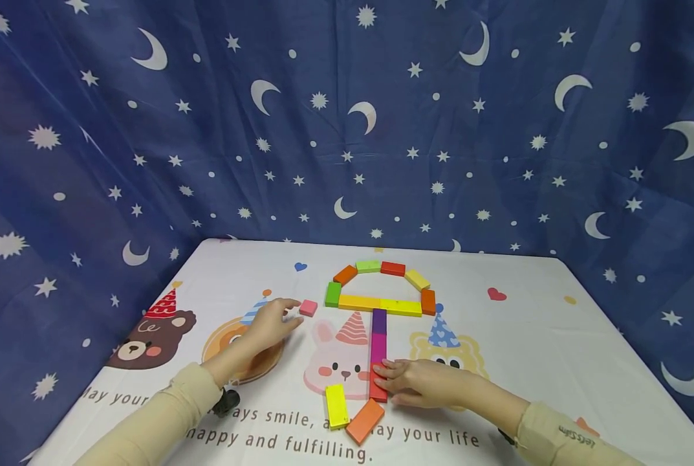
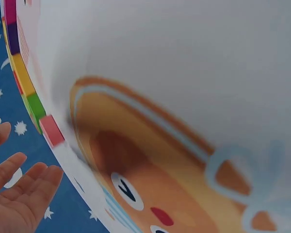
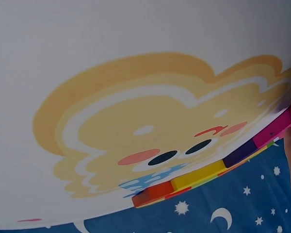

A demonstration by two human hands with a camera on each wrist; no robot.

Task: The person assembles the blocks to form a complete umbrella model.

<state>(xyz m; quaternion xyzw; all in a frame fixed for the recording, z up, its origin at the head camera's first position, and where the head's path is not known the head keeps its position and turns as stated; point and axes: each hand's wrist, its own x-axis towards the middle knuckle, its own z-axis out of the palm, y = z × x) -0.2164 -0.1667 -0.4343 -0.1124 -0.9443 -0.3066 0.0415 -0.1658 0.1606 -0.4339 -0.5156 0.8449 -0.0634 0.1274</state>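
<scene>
My left hand [image 1: 272, 325], fingers spread and apart, is just left of a pink block [image 1: 308, 308] lying on the tablecloth. In the left wrist view a gap separates the fingertips from that pink block [image 2: 52, 131]. My right hand [image 1: 419, 383] touches the red block [image 1: 378, 387] with its fingertips, at the near end of a straight column. A magenta block [image 1: 378, 349] and a purple block [image 1: 379, 321] continue that column away from me. It meets a row of yellow blocks [image 1: 401, 307], over which green, orange, red and yellow blocks form an arch [image 1: 392, 268].
A yellow block [image 1: 337, 406] and an orange block [image 1: 365, 421] lie near the column's lower end. The white tablecloth [image 1: 533, 349] carries printed animals and lettering. Behind the table hangs a blue curtain [image 1: 393, 136] with moons and stars.
</scene>
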